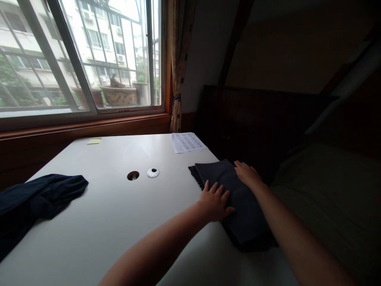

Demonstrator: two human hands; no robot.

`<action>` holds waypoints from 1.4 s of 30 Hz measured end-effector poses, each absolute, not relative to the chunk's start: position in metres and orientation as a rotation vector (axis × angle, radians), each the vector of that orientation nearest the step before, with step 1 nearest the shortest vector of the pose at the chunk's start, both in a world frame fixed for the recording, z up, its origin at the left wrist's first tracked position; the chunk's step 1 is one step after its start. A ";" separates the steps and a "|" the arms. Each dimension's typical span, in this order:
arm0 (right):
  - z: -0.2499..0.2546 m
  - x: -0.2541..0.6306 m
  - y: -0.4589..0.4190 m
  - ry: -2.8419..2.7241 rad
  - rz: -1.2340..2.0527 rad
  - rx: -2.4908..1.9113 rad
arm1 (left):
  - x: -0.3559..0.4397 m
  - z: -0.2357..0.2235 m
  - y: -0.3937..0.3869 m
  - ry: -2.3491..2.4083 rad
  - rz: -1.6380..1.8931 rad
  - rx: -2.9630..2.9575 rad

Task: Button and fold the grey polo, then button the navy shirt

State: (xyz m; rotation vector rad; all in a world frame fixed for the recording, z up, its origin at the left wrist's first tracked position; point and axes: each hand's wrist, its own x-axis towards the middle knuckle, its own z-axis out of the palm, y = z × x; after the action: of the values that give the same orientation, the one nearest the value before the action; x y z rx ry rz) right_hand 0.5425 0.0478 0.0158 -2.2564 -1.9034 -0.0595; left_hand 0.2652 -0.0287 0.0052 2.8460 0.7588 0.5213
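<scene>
A stack of folded dark cloth [242, 210], with a dark blue-grey piece on top and black layers under it, lies at the right edge of the white table [113, 222]. My left hand [214, 201] rests flat on its left side, fingers spread. On the far right side of the stack is my right hand [246, 174], its fingers stretched out over the edge of the cloth. What kind of garment or cloth it is cannot be made out.
A crumpled navy garment [44, 198] lies at the table's left edge. Printed sheets [188, 142] and yellow sticky notes [94, 141] are at the back. A round hole [133, 175] and its cover [152, 172] sit mid-table. Beyond is a barred window [113, 55]; a green-covered surface [330, 198] is at right.
</scene>
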 end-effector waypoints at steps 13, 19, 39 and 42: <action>-0.011 0.521 -0.042 -2.280 -0.046 -1.979 | 0.224 -0.006 -0.123 0.163 0.496 2.920; -0.020 0.578 -0.084 -1.882 -0.139 -2.317 | 0.145 0.004 -0.130 0.077 0.343 2.670; -0.028 0.431 -0.077 -2.281 0.121 -1.795 | -0.125 -0.031 -0.089 1.594 0.272 2.592; -0.030 0.436 -0.091 -2.260 0.101 -1.816 | -0.127 -0.033 -0.088 1.623 0.243 2.579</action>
State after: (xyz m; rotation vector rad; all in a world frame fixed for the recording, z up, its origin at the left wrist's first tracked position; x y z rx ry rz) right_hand 0.4356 -0.0912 -0.0296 -1.8160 -2.2600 0.1012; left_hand -0.1269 -0.0884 -0.0325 2.5792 1.6233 0.2428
